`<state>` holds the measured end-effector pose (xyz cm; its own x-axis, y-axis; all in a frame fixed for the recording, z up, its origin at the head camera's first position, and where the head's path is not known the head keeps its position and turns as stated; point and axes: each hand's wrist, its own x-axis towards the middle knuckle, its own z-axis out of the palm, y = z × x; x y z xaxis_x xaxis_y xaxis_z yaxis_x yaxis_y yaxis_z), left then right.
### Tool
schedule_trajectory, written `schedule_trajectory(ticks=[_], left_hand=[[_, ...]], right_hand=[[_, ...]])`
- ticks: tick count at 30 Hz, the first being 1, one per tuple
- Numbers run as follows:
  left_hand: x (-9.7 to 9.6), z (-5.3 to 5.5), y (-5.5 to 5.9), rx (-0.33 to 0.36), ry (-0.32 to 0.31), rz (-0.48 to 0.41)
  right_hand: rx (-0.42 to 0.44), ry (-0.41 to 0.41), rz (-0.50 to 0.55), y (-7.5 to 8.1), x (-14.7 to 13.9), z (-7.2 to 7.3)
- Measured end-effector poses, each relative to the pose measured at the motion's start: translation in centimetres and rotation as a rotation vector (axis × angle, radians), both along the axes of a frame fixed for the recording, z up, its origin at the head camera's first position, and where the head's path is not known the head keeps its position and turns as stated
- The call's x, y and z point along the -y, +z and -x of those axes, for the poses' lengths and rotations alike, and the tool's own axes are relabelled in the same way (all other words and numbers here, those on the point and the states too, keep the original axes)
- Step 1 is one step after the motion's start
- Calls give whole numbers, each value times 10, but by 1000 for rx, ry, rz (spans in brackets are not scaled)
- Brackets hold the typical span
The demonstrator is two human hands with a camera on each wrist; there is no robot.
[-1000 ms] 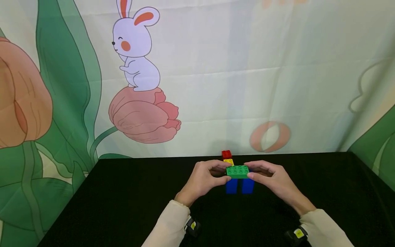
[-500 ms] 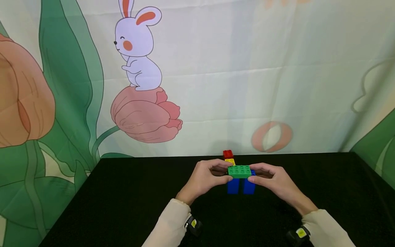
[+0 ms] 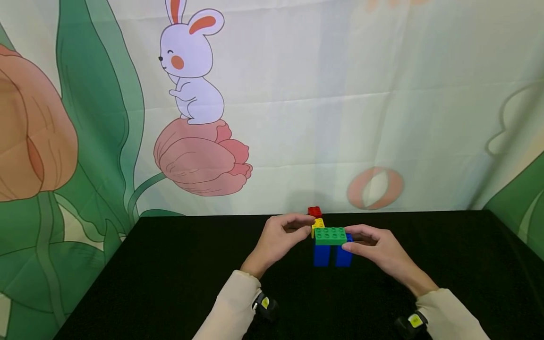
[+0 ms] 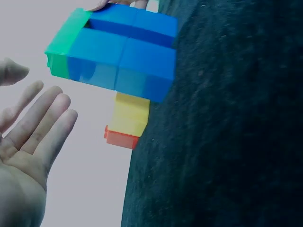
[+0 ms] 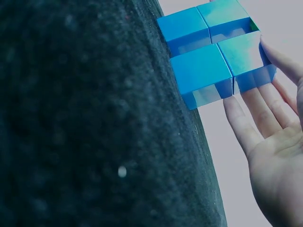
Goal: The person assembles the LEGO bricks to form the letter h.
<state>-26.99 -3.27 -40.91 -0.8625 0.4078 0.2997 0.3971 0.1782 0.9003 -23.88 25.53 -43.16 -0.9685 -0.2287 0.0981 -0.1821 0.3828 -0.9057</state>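
A green toy building brick (image 3: 330, 236) lies across two blue brick columns, the left column (image 3: 321, 256) and the right column (image 3: 343, 256), on the black table. Each column is stacked from two blue bricks (image 5: 203, 73), as the right wrist view shows. My right hand (image 3: 378, 243) pinches the upper right end of this structure, its thumb at the front and fingers behind. Just left of the green brick, my left hand (image 3: 280, 238) is apart from it. In the left wrist view the left hand's fingers (image 4: 47, 118) are extended and hold nothing.
Behind the structure stand a yellow brick (image 3: 318, 223) and a red brick (image 3: 314, 211), the red one on top in the left wrist view. The black-covered table (image 3: 178, 269) ends at a printed cloth backdrop (image 3: 280, 118) with a rabbit and flowers.
My left hand has let go of the green brick and moved slightly left and up. The right hand keeps its grip, and the structure stays in place.
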Motion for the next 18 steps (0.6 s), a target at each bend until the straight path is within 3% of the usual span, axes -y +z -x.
schedule_trajectory(ticks=[3, 8, 18], left_hand=[[3, 3, 2, -2, 38, -15], [5, 7, 2, 18, 40, -44], [-2, 23, -10, 45, 74, 0]], right_hand=[[-3, -5, -11, 0, 0, 0], [-10, -6, -16, -1, 0, 0], [-7, -1, 1, -2, -1, 1]])
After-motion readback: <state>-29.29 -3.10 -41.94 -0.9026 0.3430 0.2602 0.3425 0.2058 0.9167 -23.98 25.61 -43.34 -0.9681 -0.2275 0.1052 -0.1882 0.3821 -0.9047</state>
